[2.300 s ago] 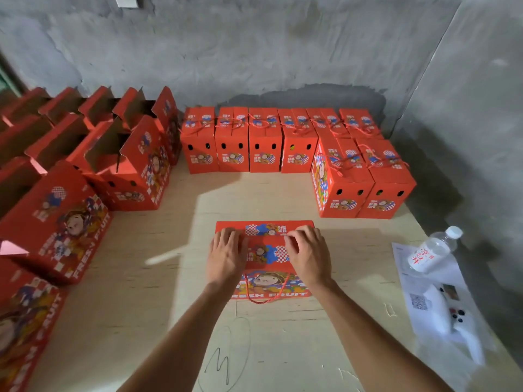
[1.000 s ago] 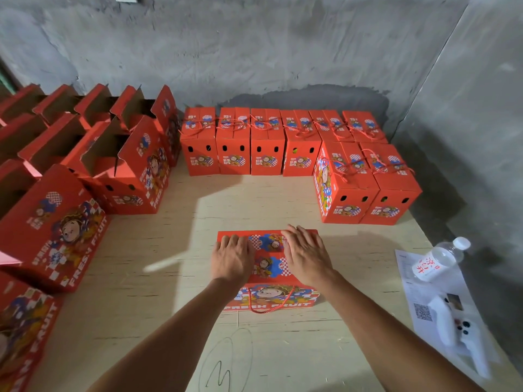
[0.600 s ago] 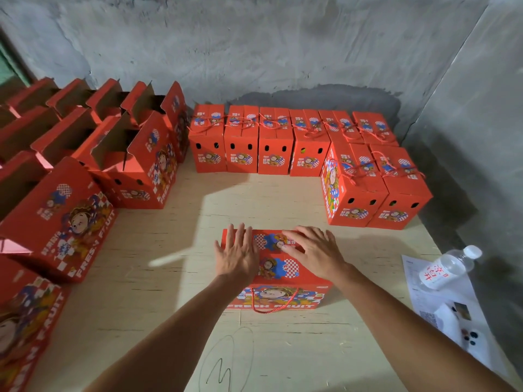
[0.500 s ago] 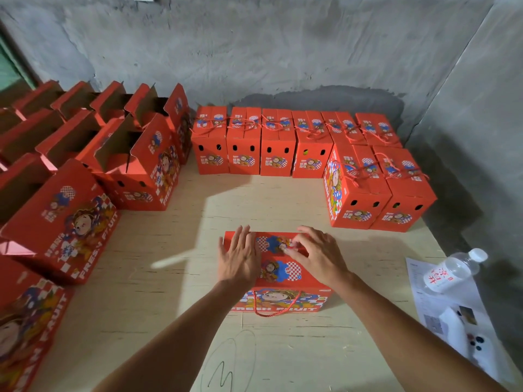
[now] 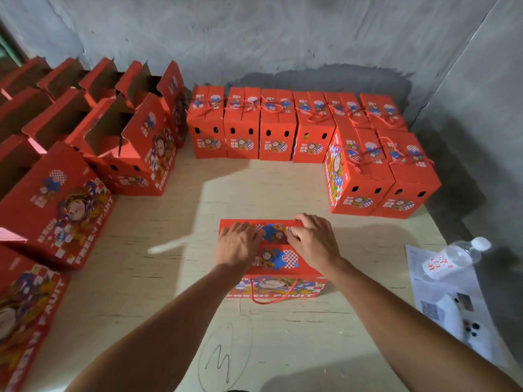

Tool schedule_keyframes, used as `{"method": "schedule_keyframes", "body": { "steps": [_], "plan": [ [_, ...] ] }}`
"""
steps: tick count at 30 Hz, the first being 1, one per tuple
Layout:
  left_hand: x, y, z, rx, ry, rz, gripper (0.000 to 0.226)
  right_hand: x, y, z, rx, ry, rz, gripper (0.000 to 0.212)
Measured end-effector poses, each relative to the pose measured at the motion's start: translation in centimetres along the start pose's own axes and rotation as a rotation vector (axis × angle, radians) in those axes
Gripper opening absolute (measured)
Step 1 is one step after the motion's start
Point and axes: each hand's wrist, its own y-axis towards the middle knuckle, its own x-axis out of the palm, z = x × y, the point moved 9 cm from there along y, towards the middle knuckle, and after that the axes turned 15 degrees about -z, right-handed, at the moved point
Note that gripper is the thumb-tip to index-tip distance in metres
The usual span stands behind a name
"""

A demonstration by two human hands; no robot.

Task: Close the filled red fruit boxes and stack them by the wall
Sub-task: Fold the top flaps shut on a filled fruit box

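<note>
Both hands have come back down flat from their lifted, spread pose: the left hand point(image 5: 237, 244) presses the red box point(image 5: 276, 261) lid, while the right hand point(image 5: 312, 243) beside it curls its fingertips at the far edge. Pressing unevenly could pop a flap or trap the rope handle point(image 5: 273, 297) hanging below the wrists.

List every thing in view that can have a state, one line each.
box under the hands: closed, handle cord hanging in front
left hand: pressing flat on its top
right hand: fingers curled at the top flap
boxes by the wall: closed
boxes at left: flaps open
water bottle: capped, lying down
</note>
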Motion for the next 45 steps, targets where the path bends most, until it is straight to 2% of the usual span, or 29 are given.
{"method": "schedule_keyframes", "body": {
  "steps": [1, 3, 5, 7, 9, 11, 13, 15, 20, 23, 25, 27, 30, 34, 36, 37, 39, 40, 43, 45],
  "plan": [
    [0.6, 0.2, 0.3, 0.023, 0.056, -0.02, 0.033, 0.3, 0.1, -0.2, 0.002, -0.05, -0.026, 0.027],
    [1.7, 0.9, 0.2, 0.017, 0.076, -0.129, 0.043, 0.9, 0.1, -0.3, 0.007, -0.092, -0.07, 0.033],
    [2.8, 1.8, -0.2, -0.01, 0.089, -0.276, 0.058, 1.2, 0.5, 0.0, 0.009, -0.07, -0.137, 0.037],
    [3.1, 2.2, -0.3, 0.007, 0.129, -0.32, 0.06, 1.5, 0.8, 0.1, 0.013, -0.032, -0.188, 0.04],
    [1.6, 1.7, 0.4, 0.076, 0.103, -0.222, 0.054, 1.1, 0.6, 0.0, -0.003, 0.009, -0.146, 0.04],
    [-0.6, 0.4, 1.7, 0.158, 0.059, -0.019, 0.038, -0.4, -0.3, -0.2, -0.002, 0.046, 0.04, 0.033],
    [-1.6, -1.2, 1.0, 0.141, -0.005, 0.086, 0.028, -1.4, -1.1, 0.6, 0.079, 0.075, 0.162, 0.031],
    [-2.1, -2.8, -1.1, 0.095, -0.046, 0.133, 0.026, -1.7, -2.0, 2.1, 0.147, 0.159, 0.208, 0.036],
    [-3.4, -4.5, -5.1, 0.091, -0.249, 0.198, 0.032, -0.9, -4.8, 6.5, 0.188, 0.439, 0.179, 0.046],
    [-1.2, -4.4, -7.3, -0.119, -0.599, 0.143, 0.027, 1.3, -6.4, 6.4, 0.267, 0.781, 0.122, 0.035],
    [0.3, -4.9, -8.2, -0.183, -0.836, 0.102, 0.029, 1.5, -7.2, 5.9, 0.292, 0.891, 0.176, 0.028],
    [0.5, -5.2, -8.5, -0.194, -0.947, 0.113, 0.037, 1.0, -6.8, 5.9, 0.299, 0.861, 0.214, 0.024],
    [0.4, -4.8, -8.5, -0.24, -0.931, 0.092, 0.044, 0.8, -5.7, 6.2, 0.38, 0.772, 0.185, 0.043],
    [-0.2, -4.3, -7.8, -0.251, -0.916, 0.045, 0.035, 0.7, -4.6, 6.0, 0.397, 0.632, 0.124, 0.043],
    [-0.5, -4.1, -7.0, -0.251, -0.821, 0.005, 0.023, 0.9, -3.8, 5.8, 0.399, 0.536, 0.028, 0.04],
    [-0.4, -3.9, -6.7, -0.264, -0.794, -0.029, 0.029, 1.0, -3.4, 5.7, 0.391, 0.485, -0.026, 0.038],
    [0.5, -4.2, -7.1, -0.381, -0.892, -0.083, 0.062, 1.5, -3.0, 5.6, 0.386, 0.4, -0.114, 0.038],
    [1.0, -4.6, -7.4, -0.433, -0.95, -0.093, 0.065, 1.7, -2.9, 5.6, 0.388, 0.378, -0.127, 0.038],
    [1.4, -4.8, -7.3, -0.43, -1.029, -0.082, 0.041, 1.7, -3.4, 6.1, 0.457, 0.437, -0.072, 0.042],
    [2.0, -5.0, -7.3, -0.486, -1.144, -0.096, 0.036, 2.1, -3.8, 6.3, 0.531, 0.507, -0.082, 0.044]
  ]
}}
